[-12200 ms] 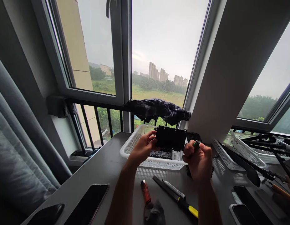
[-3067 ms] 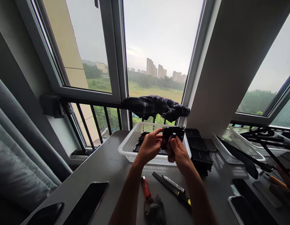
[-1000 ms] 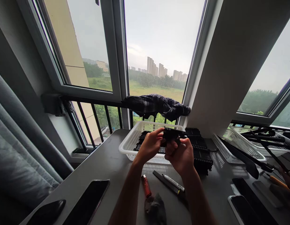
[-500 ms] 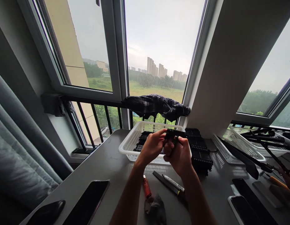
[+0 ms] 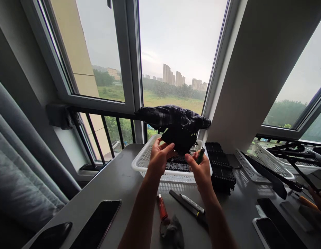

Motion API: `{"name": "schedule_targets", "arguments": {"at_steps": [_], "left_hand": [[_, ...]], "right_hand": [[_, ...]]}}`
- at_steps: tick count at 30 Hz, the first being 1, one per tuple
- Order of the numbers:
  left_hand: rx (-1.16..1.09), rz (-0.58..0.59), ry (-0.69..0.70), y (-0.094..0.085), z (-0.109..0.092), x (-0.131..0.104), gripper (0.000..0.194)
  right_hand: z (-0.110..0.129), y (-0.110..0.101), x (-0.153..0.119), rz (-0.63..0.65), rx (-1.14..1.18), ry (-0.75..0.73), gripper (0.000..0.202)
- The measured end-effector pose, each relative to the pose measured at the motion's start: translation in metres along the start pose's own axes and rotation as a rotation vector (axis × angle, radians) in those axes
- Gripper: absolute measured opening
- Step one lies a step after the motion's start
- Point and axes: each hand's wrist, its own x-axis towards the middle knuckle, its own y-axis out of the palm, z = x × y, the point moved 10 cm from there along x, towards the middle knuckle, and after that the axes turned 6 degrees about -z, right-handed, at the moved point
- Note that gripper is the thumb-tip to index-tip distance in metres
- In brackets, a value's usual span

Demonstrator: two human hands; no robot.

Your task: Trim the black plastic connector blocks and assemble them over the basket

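Note:
My left hand (image 5: 160,154) grips a flat black plastic panel (image 5: 179,140) by its lower left edge, thumb on the near face. The panel is tilted up above the white basket (image 5: 139,167), and its right edge is notched. My right hand (image 5: 200,167) is closed around a small green lighter-shaped object (image 5: 201,155), its dark end pointing up. The right fingers are close to the panel's lower right corner; whether they touch it I cannot tell. More black panels (image 5: 177,164) lie in the basket below my hands.
Stacked black panels (image 5: 220,166) stand right of the basket. Nearer me lie a red lighter (image 5: 162,207), a grey crumpled cloth (image 5: 172,231), a white marker (image 5: 192,203), and a dark flat tool (image 5: 185,203). Phones (image 5: 98,223) lie at both sides. Another person's hand (image 5: 317,197) shows far right.
The black panel was seen edge-on between both hands; now it is turned with its broad face toward me. My right hand has drawn slightly down and away, showing the green object.

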Motion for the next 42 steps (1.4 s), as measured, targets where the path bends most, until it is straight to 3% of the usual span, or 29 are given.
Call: {"name": "schedule_targets", "arguments": {"at_steps": [4,7,13,16,23,29,32,35,39,42], "left_hand": [[-0.018,0.075,-0.034,0.010,0.002,-0.004,0.076],[0.017,0.129,-0.027,0.018,0.004,-0.007,0.079],[0.069,0.052,0.016,0.008,0.001,0.000,0.052],[0.148,0.089,0.023,0.008,0.000,0.000,0.042],[0.195,0.193,-0.043,0.015,0.009,-0.003,0.059],[0.241,0.140,0.033,0.011,0.005,-0.001,0.049],[0.269,0.089,0.061,0.008,0.003,0.001,0.044],[0.304,0.090,0.087,0.009,0.002,0.002,0.040],[0.352,0.139,0.142,0.016,-0.002,-0.001,0.036],[0.382,0.205,0.162,0.025,-0.002,-0.006,0.030]], "right_hand": [[0.007,-0.003,0.000,-0.038,-0.028,-0.084,0.041],[0.012,-0.009,0.000,-0.082,-0.008,-0.111,0.037],[0.020,-0.030,0.004,-0.233,0.077,-0.127,0.031],[0.022,-0.038,0.006,-0.268,0.125,-0.116,0.032],[0.023,-0.049,0.010,-0.324,0.142,-0.143,0.041],[0.034,-0.051,0.005,-0.365,-0.028,-0.184,0.035],[0.037,-0.040,-0.003,-0.282,-0.008,-0.135,0.034],[0.031,-0.015,-0.013,-0.103,0.091,-0.027,0.038],[0.005,0.027,-0.029,0.203,0.168,0.240,0.045],[-0.011,0.044,-0.035,0.323,0.189,0.390,0.041]]}}
